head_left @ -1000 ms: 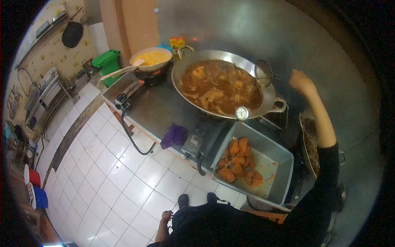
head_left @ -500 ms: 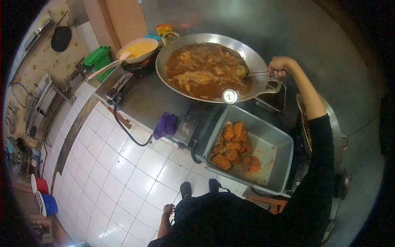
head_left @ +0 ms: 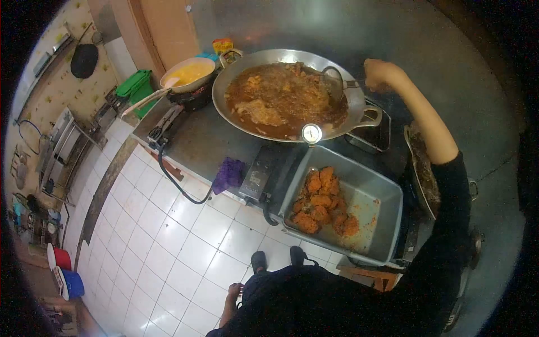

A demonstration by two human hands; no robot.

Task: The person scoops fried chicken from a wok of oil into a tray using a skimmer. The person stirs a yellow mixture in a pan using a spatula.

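Observation:
A large metal wok holds bubbling brown oil with pieces of food frying in it. At its right side, my right hand is closed around the handle of a skimmer, whose round head dips into the oil near the far right rim. My left hand hangs low beside my body, over the floor, with fingers loosely bent and nothing visible in them. Below the wok stands a grey metal tray holding browned fried chicken pieces.
A dial thermometer sits at the wok's near rim. To the left, a smaller pan of yellow liquid rests on a burner. A purple cloth lies at the counter edge beside a black hose. Another wok stands right.
My right hand has moved up and away from me with the skimmer. Its head now shows at the far right of the oil. My left hand still hangs at my side.

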